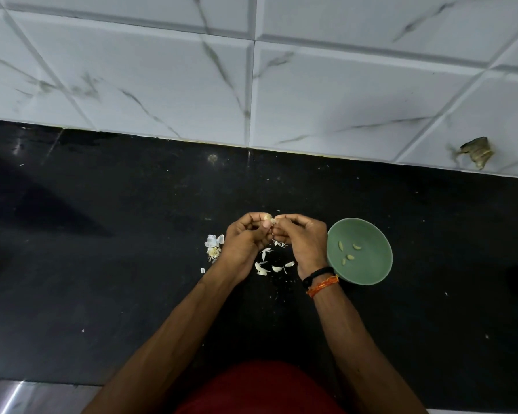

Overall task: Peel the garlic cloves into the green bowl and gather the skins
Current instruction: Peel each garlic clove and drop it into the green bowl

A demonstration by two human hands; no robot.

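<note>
Four peeled cloves (349, 252) lie inside the green bowl (371, 276), which sits on the black counter (132, 264) just beside the right hand (301, 240), near its wrist. Both hands meet above the counter, w/ one garlic clove (268, 219) pinched between them at the far tips: left hand (245, 237) fingers curled round it from the left, thumb under; right hand fingers curled in narrow, tips touching the clove's right end. Clove sits at the fingertips, not in either palm. Loose skins (266, 261) lie scattered on the counter directly below and between the hands. Garlic bulb remnant (213, 248) w/ papery shell lies just left of the left hand, a small skin scrap near it. Right wrist wears a black band (316, 276) and orange thread (323, 284). White marbled tile wall (341, 85) behind the counter.
</note>
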